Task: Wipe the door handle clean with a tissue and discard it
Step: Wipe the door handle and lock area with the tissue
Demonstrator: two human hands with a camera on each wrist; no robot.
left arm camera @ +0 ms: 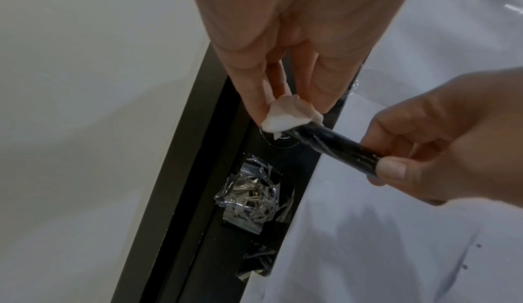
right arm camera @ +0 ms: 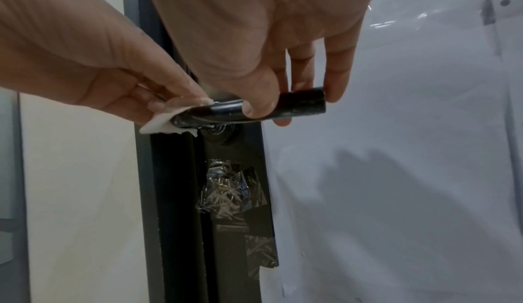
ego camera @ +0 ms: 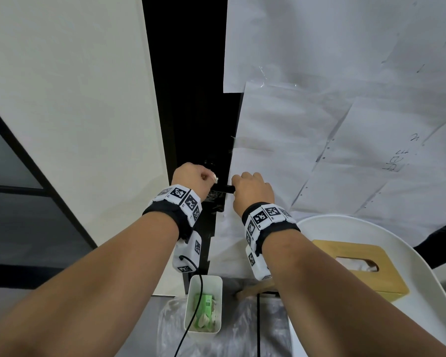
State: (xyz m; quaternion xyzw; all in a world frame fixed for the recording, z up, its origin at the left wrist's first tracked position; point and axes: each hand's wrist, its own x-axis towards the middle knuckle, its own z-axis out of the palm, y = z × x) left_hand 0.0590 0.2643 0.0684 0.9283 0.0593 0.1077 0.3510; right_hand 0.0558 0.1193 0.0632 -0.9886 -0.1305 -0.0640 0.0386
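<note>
A black lever door handle (ego camera: 223, 188) (left arm camera: 334, 145) (right arm camera: 297, 104) sticks out from a dark door edge. My left hand (ego camera: 193, 179) (left arm camera: 283, 97) (right arm camera: 147, 104) pinches a small folded white tissue (ego camera: 215, 179) (left arm camera: 285, 117) (right arm camera: 167, 120) and presses it on the handle's inner end, by the round base. My right hand (ego camera: 250, 188) (left arm camera: 419, 158) (right arm camera: 285, 104) grips the handle's outer end between thumb and fingers. Most of the tissue is hidden inside the left hand in the head view.
A white bin (ego camera: 204, 304) holding green and white scraps stands on the floor below the handle. A wooden tissue box (ego camera: 358, 266) lies on a white chair (ego camera: 410, 253) at the right. Crumpled clear tape (right arm camera: 223, 187) covers the lock plate. Paper sheets (ego camera: 345, 99) cover the door.
</note>
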